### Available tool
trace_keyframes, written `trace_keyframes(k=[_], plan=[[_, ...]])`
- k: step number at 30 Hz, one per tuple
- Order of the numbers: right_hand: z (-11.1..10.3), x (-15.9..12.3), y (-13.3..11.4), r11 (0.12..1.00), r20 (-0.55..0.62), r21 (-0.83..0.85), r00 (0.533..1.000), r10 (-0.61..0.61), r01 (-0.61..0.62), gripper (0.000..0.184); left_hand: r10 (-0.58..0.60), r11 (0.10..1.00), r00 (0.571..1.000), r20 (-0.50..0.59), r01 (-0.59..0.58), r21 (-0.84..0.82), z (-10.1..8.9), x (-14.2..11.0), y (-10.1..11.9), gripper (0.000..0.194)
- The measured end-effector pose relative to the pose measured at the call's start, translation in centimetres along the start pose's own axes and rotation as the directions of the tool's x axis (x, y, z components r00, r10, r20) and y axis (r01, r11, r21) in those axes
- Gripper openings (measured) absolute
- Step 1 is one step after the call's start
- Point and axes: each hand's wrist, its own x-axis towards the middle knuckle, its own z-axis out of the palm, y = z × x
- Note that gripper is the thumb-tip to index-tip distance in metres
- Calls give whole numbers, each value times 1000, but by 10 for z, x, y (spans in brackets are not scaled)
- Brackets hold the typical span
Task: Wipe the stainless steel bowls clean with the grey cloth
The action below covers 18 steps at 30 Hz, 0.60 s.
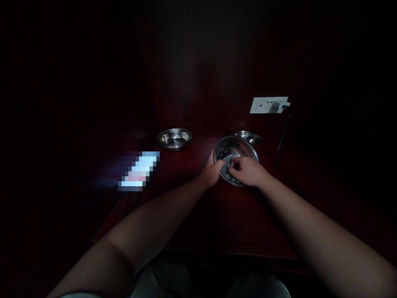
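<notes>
A shiny steel bowl (237,143) is tilted toward me above the table. Its rim is held by my left hand (213,171), with the thumb over the inside edge. Inside the bowl, my right hand (246,170) has its fingers curled against a grey-green, cloth-like piece (228,160). Dim light and the fingers hide part of that piece, so its exact kind is unclear. Just behind the held bowl stands another steel bowl (252,137), partly covered by it. A further steel bowl (175,138) rests upright to the left.
On the left of the dark red table (242,223) lies a lit phone (139,170), its screen blurred out, with a cable near it. A white wall socket (262,105) at the right holds a plug (281,106), whose black cord (281,140) hangs down. The surroundings are very dark.
</notes>
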Motion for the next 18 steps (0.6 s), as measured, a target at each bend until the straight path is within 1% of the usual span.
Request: trace_keyframes(k=[6, 10, 18], plan=[[0, -1, -1, 995, 6, 101, 1000, -4, 3, 23, 12, 1000, 1000, 24, -11, -14, -3, 1, -6, 48], [0, -1, -1, 987, 41, 158, 999, -9, 3, 25, 11, 1000, 1000, 1, -11, -17, -1, 1, -3, 46], [2, -1, 0, 981, 26, 193, 999, -41, 35, 25, 14, 1000, 1000, -2, -14, -16, -2, 1, -3, 44]])
